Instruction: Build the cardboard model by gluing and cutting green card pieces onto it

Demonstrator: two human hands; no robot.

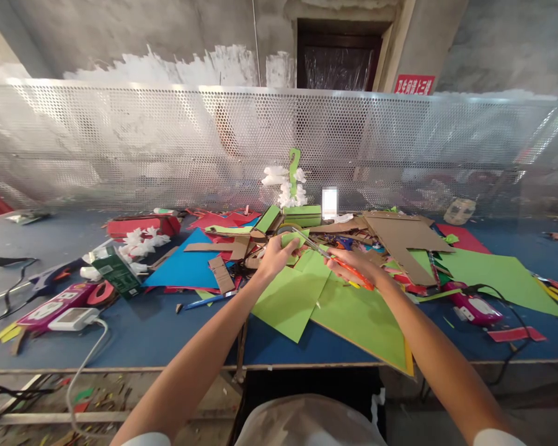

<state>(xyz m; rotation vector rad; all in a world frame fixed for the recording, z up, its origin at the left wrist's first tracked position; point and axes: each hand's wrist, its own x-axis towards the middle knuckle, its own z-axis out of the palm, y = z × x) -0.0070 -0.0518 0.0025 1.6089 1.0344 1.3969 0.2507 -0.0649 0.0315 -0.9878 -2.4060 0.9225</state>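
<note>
My left hand [278,255] pinches a small piece of green paper [294,238] above the middle of the table. My right hand [353,262] is wrapped round the orange handles of a pair of scissors [318,249]. The metal blades point up and left, to the edge of the green piece; whether they are cutting it I cannot tell. Below my hands lie a green sheet [286,303] and a larger green sheet [367,319] with a yellow edge. Just behind them stands a green cut-out with white tufts [294,179].
Cardboard pieces [400,235], a blue sheet [181,266] and red scraps clutter the table. Purple power strips [58,303] [477,306] with cords lie on both sides. A green box [116,272] stands at left, and a perforated metal screen [167,142] runs along the back.
</note>
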